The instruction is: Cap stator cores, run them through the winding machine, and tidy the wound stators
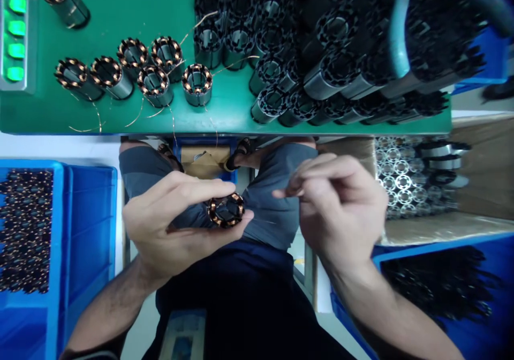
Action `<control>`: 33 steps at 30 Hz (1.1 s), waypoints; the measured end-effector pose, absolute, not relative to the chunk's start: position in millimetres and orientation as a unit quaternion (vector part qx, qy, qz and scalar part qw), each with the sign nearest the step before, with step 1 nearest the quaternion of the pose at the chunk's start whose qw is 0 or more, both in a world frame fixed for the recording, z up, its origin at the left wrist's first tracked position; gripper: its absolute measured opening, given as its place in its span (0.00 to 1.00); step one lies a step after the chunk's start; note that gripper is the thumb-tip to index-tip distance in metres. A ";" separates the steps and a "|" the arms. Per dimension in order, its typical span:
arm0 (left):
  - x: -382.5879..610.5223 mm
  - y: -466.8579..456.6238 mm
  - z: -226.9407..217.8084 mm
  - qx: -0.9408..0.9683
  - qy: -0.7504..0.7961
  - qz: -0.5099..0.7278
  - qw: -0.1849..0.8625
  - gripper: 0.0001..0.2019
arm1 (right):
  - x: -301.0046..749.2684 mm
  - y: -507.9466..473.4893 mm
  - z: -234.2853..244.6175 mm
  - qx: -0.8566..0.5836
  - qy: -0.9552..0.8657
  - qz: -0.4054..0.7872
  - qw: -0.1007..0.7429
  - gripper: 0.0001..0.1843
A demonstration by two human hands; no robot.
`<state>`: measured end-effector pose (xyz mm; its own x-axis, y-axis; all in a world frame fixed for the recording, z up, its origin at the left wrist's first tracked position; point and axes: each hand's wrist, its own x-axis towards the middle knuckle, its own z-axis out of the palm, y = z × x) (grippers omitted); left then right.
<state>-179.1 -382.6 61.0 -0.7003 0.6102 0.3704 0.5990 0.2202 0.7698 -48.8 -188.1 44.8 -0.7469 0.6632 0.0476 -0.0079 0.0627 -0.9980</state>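
My left hand [176,215] is closed around a motor stator [226,210] wound with copper, its round wound end turned up towards me, above my lap. Off to its right, my right hand [337,205] is blurred, with thumb and fingers pinched together. Whatever is between those fingertips is too small to make out; a faint thin line shows below them. On the green bench ahead, several copper-wound stators [196,84] stand, some trailing loose wire ends. Farther right are many black stator cores [270,103] without copper, packed in rows.
A light fixture [16,36] glows green at the bench's left end. Blue bins [90,231] at left hold wound stators. At right are a cardboard box [421,229] of metal rings and a blue bin [498,274] of black parts. A pale blue tube [399,33] arches over the cores.
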 end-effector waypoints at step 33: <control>-178.1 -374.0 35.9 0.246 0.575 0.521 0.581 0.26 | -60.3 -151.1 65.7 0.096 -0.860 0.495 0.080 0.03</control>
